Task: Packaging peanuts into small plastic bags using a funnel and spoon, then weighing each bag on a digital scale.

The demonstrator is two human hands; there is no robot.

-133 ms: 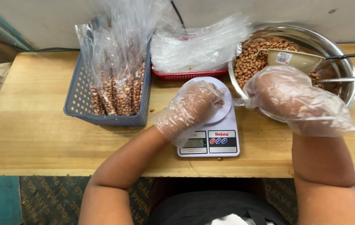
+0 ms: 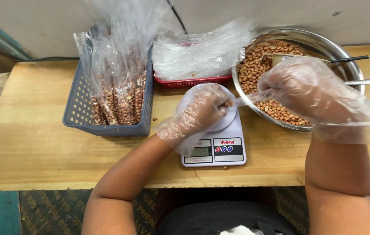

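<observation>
A person in thin clear plastic gloves works at a wooden table, weighing peanuts into small bags. The left hand rests curled over the round platform of the white kitchen scale, its fingers closed together on what looks like a small clear bag with a few peanuts at the fingertips — the bag itself is hard to make out under the glove. The right hand is over the near edge of the steel bowl, fingers bent and drawn together; whether it grips anything I cannot tell. The bowl, at the far right, holds a large heap of loose peanuts and a metal scoop lies in it. To the left, a grey-blue basket holds several filled bags of peanuts standing upright — that part looks done. A stack of empty clear bags lies in a red tray beyond the scale. Judging by the full bowl and the thick stack of unused bags, much of the bagging remains.
</observation>
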